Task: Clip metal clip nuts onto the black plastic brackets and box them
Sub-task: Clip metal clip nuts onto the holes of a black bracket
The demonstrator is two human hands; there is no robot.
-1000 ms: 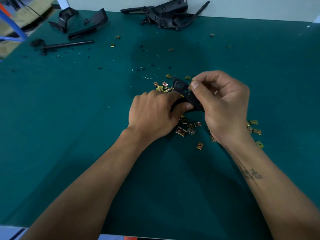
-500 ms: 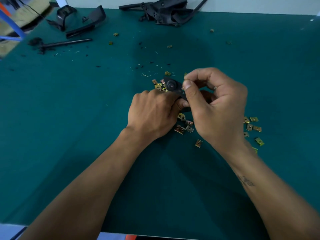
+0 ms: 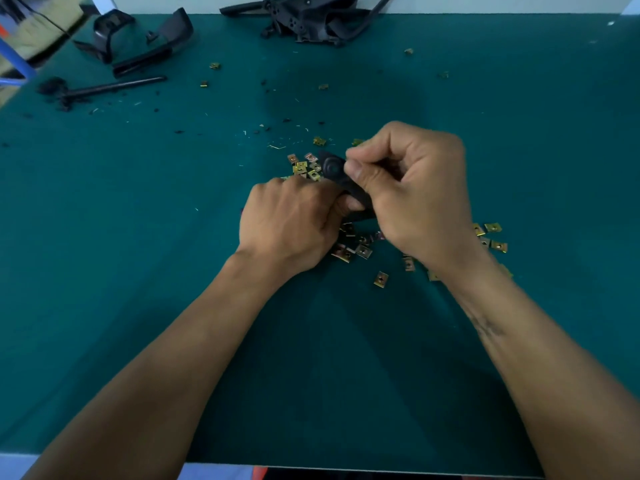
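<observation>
Slippage is the risk: left hand (image 3: 291, 223) grips the bracket (image 3: 341, 180) mid-desk, right hand (image 3: 412, 199) pinches its tip; any clip nut there is hidden and could skew.

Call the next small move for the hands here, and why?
Probably push the clip home: the right hand pinches at the upper end of the black bracket, which the left hand grips from below. Whether a clip nut sits under the fingertips is hidden.
</observation>
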